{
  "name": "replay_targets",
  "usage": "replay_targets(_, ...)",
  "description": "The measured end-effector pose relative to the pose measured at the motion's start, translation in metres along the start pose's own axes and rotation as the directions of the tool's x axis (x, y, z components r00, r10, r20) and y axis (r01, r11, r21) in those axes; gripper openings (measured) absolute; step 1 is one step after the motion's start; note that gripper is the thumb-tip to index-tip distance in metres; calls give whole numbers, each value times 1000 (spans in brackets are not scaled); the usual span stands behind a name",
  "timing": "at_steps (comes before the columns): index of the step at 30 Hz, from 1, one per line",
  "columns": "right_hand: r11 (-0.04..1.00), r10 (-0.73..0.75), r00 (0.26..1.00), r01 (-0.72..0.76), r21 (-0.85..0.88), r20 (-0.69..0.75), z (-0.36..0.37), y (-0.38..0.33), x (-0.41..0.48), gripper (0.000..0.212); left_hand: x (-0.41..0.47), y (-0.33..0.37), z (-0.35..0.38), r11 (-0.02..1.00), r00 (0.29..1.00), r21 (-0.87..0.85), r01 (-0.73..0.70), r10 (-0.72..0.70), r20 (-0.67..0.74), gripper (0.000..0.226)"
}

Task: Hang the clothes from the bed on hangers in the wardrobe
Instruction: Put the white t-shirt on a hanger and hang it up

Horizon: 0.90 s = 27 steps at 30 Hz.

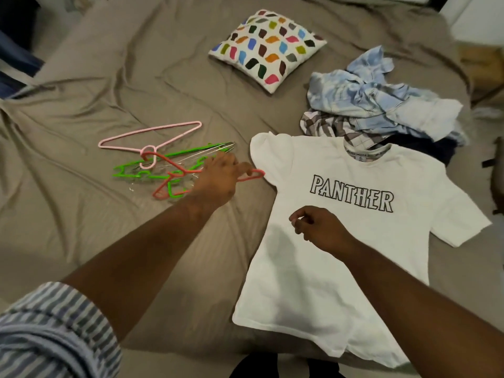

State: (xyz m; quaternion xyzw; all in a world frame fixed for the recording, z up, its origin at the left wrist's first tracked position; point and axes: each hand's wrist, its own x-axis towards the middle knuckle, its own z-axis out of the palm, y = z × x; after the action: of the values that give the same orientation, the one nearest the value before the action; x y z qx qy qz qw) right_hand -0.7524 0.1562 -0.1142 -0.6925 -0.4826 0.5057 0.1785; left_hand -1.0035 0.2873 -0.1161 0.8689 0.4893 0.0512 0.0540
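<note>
A white T-shirt [338,241] printed "PANTHER" lies flat on the bed, front up, collar toward the far side. Left of it is a tangle of hangers: a pink hanger [152,135], green hangers [163,162] and a red hanger [174,173]. My left hand [218,181] reaches into the tangle and pinches the right end of the red hanger between thumb and fingers. Over the shirt's chest hovers my right hand [316,227], fingers loosely curled and holding nothing. A heap of crumpled clothes [381,105], light blue and checked, lies beyond the shirt's collar.
The bed [81,227] is covered with a wrinkled taupe sheet. A white cushion [267,47] with coloured patches sits at the far middle. Dark fabric [425,148] lies under the heap. The bed's near edge runs along the bottom of the view.
</note>
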Motion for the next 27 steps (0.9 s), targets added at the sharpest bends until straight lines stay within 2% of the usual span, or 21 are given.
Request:
replay_targets(3, 997, 38, 999, -37, 74, -12, -13, 9, -8, 11, 1, 19, 11, 959, 984, -249, -135, 160, 83, 53)
replay_targets(5, 994, 67, 998, -65, 87, -18, -20, 20, -13, 10, 2, 33, 17, 874, 958, -410, -260, 285, 1, 50)
replay_targets(8, 985, 97, 993, -87, 146, -67, -25, 35, -21, 11, 5, 50, 30, 816, 929, -457, -354, 363, -72, 45)
replay_targets(11, 975, 58, 991, -31, 219, -121, -25, 40, -27, 60, 6, 73, 36, 787, 906, -468, -402, 417, -77, 48)
replay_targets(12, 976, 20, 994, 4, 218, -107, -25, 38, -28, 68, 4, 85, 36, 772, 890, -467, -431, 448, -82, 46)
replay_targets(13, 979, -27, 996, 44, 200, -84, -24, 36, -28, 64, 2, 97, 36, 757, 874, -463, -461, 477, -89, 45)
replay_targets(16, 993, -67, 995, 74, 92, -69, -22, 29, -22, 13, -8, 125, 41, 739, 855, -460, -493, 508, -101, 45)
replay_targets(18, 996, -43, 996, 49, 68, -84, -20, 28, -17, 23, -13, 127, 45, 760, 863, -415, -499, 479, -161, 44)
replay_targets(21, 988, 12, 998, -2, 152, -64, -15, 24, -11, 26, -30, 125, 45, 892, 892, -195, -409, 345, -291, 40)
replay_targets(22, 970, 60, 996, -44, 240, -60, -12, 22, -7, 26, -41, 123, 46, 934, 909, -170, -313, 243, -340, 36)
replay_targets(24, 909, 152, 987, -115, 402, -60, -9, 20, 1, 28, -65, 117, 55, 966, 907, -257, -35, -77, -414, 29)
replay_targets(25, 886, 178, 982, -136, 443, -56, -8, 22, 4, 28, -76, 110, 62, 935, 864, -334, 120, -264, -429, 25)
replay_targets(26, 871, 195, 980, -149, 469, -50, -9, 22, 6, 29, -87, 102, 71, 861, 801, -432, 270, -450, -395, 21)
replay_targets(27, 861, 202, 978, -158, 483, -41, -9, 23, 7, 31, -95, 92, 81, 724, 728, -557, 407, -625, -281, 17)
